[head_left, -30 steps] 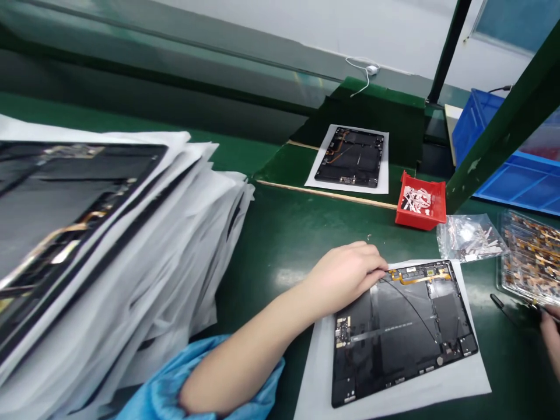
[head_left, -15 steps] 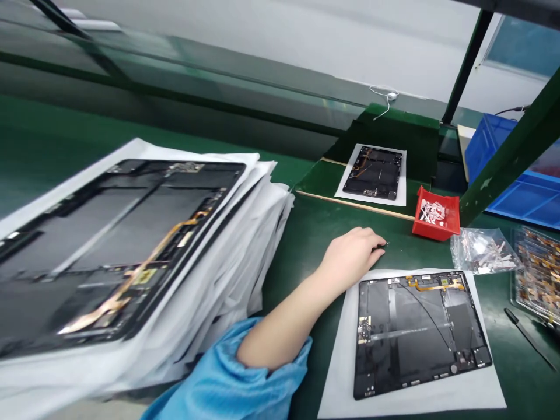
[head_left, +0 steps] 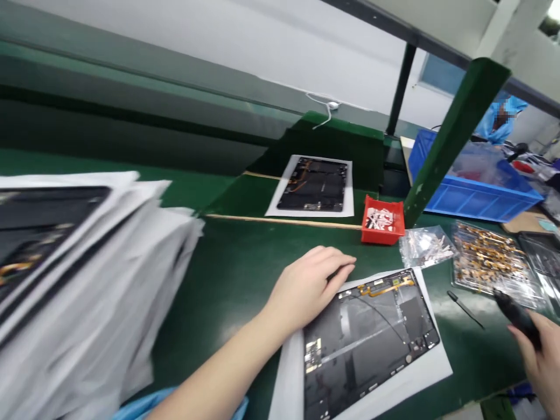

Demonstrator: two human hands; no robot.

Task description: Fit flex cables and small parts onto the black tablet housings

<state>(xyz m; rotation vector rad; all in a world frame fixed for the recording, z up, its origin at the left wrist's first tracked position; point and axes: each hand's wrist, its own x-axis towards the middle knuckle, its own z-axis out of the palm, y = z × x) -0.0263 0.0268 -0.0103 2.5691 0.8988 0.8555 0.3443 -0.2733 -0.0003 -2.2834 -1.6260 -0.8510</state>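
My left hand (head_left: 311,283) lies on the green mat at the top-left corner of an open black tablet chassis (head_left: 365,338). Its fingers are loosely stretched and touch the white sheet (head_left: 420,373) under the chassis; nothing shows in them. An orange flex cable (head_left: 385,286) runs along the chassis' far edge. My right hand (head_left: 540,361) comes in at the lower right, wrapped round a dark pen-like tool (head_left: 516,318). A thin black stick (head_left: 464,309) lies on the mat between the chassis and that hand.
A tall stack of chassis and white sheets (head_left: 74,280) fills the left. Behind stand another chassis on paper (head_left: 315,184), a red bin of small parts (head_left: 382,220), a clear bag of parts (head_left: 425,245), a tray of flex cables (head_left: 492,262), a green post (head_left: 446,134) and a blue crate (head_left: 472,195).
My view has swung right and tilted. My left hand slid back onto the chassis' corner with fingers stretched out. My right hand has come into view holding the dark tool.
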